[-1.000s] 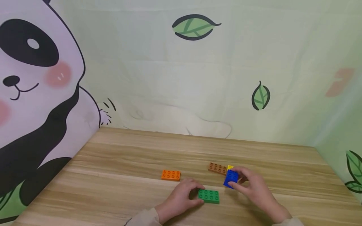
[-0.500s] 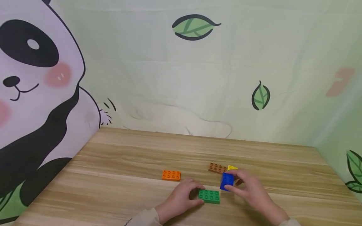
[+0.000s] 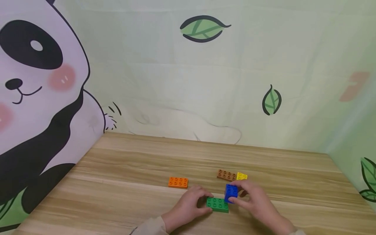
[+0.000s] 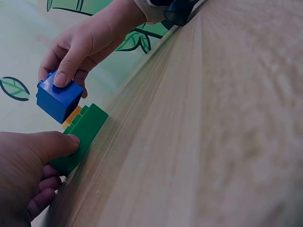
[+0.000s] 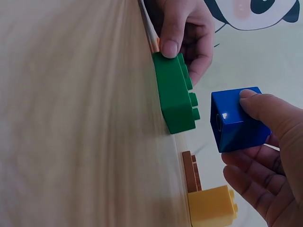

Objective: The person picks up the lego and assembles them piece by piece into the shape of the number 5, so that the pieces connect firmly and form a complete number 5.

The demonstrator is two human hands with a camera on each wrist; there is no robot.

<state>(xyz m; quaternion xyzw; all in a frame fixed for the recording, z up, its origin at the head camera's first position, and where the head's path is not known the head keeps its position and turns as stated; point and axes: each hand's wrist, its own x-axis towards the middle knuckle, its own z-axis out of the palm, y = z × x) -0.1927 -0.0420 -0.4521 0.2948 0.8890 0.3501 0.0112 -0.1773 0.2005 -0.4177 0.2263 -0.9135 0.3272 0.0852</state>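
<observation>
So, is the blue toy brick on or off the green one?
Off: the right wrist view shows a gap between the blue toy brick and the green toy brick.

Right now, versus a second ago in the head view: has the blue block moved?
Yes. Against the brown block, the blue block has shifted left and down in the picture, now overlapping the right end of the green block.

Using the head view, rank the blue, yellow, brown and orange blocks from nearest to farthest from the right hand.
1. Blue block: held in the right hand.
2. Yellow block: just beyond that hand.
3. Brown block: left of the yellow one.
4. Orange block: well off to the left.
</observation>
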